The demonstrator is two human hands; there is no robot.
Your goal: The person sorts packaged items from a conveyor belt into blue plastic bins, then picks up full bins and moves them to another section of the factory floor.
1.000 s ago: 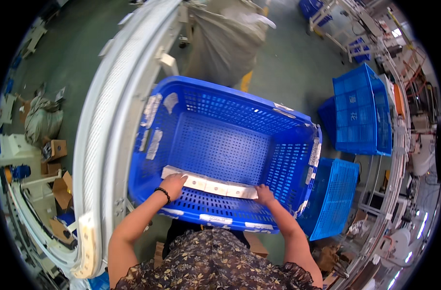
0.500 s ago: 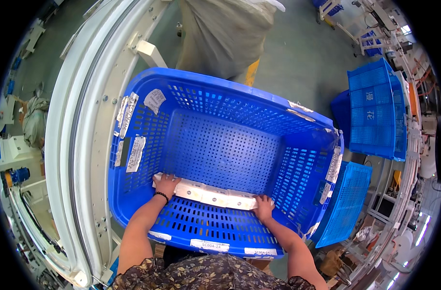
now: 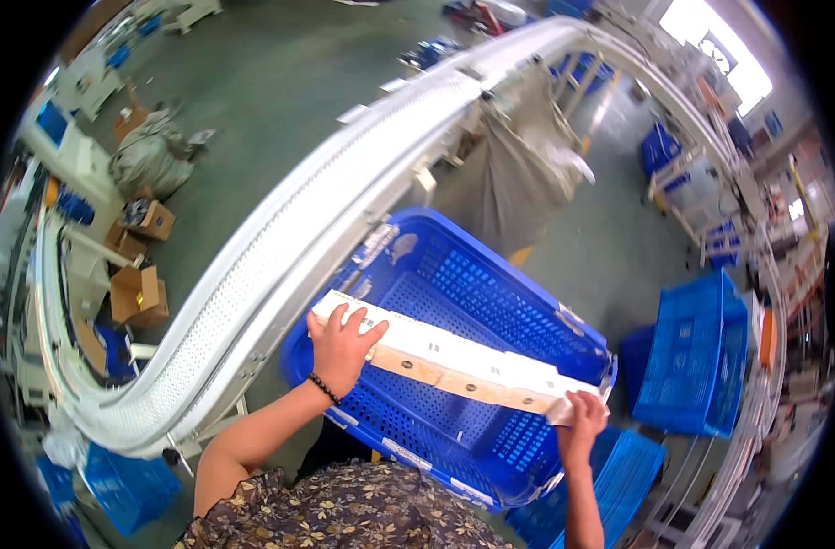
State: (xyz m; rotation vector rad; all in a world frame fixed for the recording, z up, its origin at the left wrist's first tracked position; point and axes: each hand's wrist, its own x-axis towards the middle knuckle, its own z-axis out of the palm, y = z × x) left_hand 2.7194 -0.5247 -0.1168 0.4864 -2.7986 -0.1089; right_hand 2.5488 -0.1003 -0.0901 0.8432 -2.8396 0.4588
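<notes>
A row of several white boxes with tan fronts [image 3: 463, 361] spans the space between my hands, end to end, above a large blue perforated basket [image 3: 486, 274]. My left hand [image 3: 342, 348] grips the row's left end, fingers spread over the top. At the other end my right hand [image 3: 582, 425] has its fingers closed round the last box. The row tilts down toward the right and hides part of the basket's inside. Below it, the basket's floor shows bare through the gap in front.
A curved white conveyor [image 3: 253, 247] runs along the basket's left and far side. Beyond the basket hangs a grey-brown sack [image 3: 518, 174]. Blue crates [image 3: 692, 357] stand at the right, with another crate [image 3: 623, 471] near the basket's corner. Cardboard boxes [image 3: 139, 295] lie at the left.
Both hands have lifted the row of white boxes from the basket's near side to above the basket. The view has turned left, showing more of the conveyor.
</notes>
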